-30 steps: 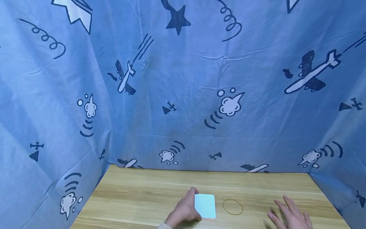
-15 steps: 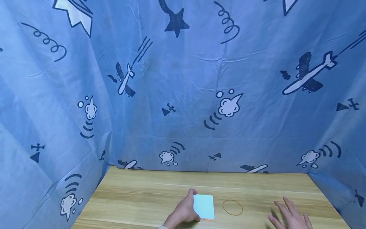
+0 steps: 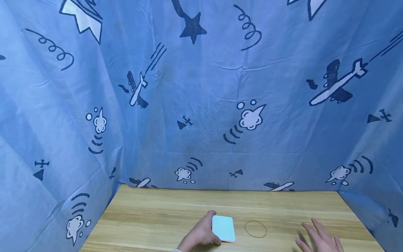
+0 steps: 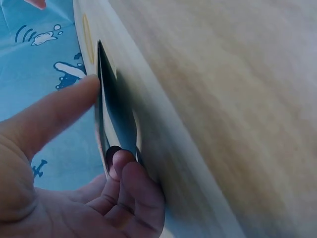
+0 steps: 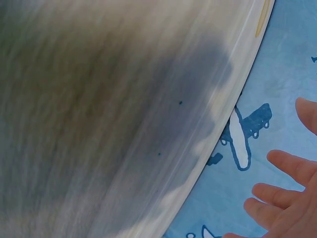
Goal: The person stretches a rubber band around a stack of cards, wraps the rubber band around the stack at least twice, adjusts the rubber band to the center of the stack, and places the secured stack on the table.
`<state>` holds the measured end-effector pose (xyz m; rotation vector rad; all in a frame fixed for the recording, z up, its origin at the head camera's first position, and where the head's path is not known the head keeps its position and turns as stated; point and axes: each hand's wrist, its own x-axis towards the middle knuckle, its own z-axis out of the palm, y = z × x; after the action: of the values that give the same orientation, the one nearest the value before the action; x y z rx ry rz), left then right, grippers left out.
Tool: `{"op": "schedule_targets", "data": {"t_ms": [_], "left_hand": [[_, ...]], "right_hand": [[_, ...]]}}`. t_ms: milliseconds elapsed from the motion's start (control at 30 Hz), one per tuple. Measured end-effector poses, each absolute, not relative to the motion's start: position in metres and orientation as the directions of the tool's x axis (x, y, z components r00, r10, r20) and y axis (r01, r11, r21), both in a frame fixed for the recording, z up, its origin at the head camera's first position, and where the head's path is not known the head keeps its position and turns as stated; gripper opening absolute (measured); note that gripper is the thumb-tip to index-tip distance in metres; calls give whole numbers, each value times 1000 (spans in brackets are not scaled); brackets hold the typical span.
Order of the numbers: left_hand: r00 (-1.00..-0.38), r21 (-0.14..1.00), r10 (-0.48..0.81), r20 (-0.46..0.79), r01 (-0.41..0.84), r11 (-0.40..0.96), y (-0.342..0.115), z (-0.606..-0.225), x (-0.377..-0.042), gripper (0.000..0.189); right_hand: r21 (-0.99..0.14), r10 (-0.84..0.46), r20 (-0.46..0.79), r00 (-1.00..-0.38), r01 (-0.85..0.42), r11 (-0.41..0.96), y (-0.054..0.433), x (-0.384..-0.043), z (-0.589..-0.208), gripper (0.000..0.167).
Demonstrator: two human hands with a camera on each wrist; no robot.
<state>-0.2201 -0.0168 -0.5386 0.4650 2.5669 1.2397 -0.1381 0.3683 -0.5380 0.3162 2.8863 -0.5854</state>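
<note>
My left hand [image 3: 203, 231] grips a small stack of thin square cards [image 3: 223, 228] by its left side, thumb at the near edge and fingers at the far edge. The top card is light blue with rounded corners, and a strip of orange shows under its near edge. In the left wrist view the cards [image 4: 119, 116] appear nearly edge-on, with a gap between some layers. To their right a thin yellow rubber band [image 3: 255, 229] lies on the table as a loose oval. Farther right, my right hand [image 3: 322, 238] hovers over the table, fingers spread, holding nothing.
The wood-grain table [image 3: 157, 206] reaches back to a blue cloth curtain [image 3: 201, 140] printed with planes, clouds and stars. The cloth also encloses the left and right sides. In the right wrist view, a hand's shadow [image 5: 183, 99] falls on the tabletop.
My left hand and the card stack have shifted slightly left, a little farther from the rubber band. My right hand stays nearly still. The head view has tilted up slightly.
</note>
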Motion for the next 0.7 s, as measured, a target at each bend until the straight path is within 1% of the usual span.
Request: {"op": "schedule_targets", "data": {"t_ms": [167,267,333,400,467,567,700], "left_hand": [[-915,804,364,-176,80,589,-16,-538,-224,80],[-916,807,345,-203,43,589,-15,-539,-226,69],[-920,821,339,-195,36,569,-16,-541,-226,57],[-926,838,343,-155,61,542,-17,-543,-227,45],[-933,851,343,-107,93,516,-18,-545,-228,39],[-941,866,336,-38,136,481,-19,-547,-229,36],[-952,914,305,-32,95,395,-20,-550,-229,43]], "right_hand": [[-359,172,-197,-965,235,903,368,-138,-540,101],[-354,173,-185,-968,229,907,368,-138,-542,100],[-353,172,-183,-968,228,907,368,-138,-543,100],[-353,171,-178,-969,225,908,369,-138,-543,100],[-352,172,-172,-970,223,909,368,-138,-543,100],[-353,174,-165,-971,223,908,368,-138,-543,100],[-357,177,-166,-970,226,906,367,-138,-544,100]]}}
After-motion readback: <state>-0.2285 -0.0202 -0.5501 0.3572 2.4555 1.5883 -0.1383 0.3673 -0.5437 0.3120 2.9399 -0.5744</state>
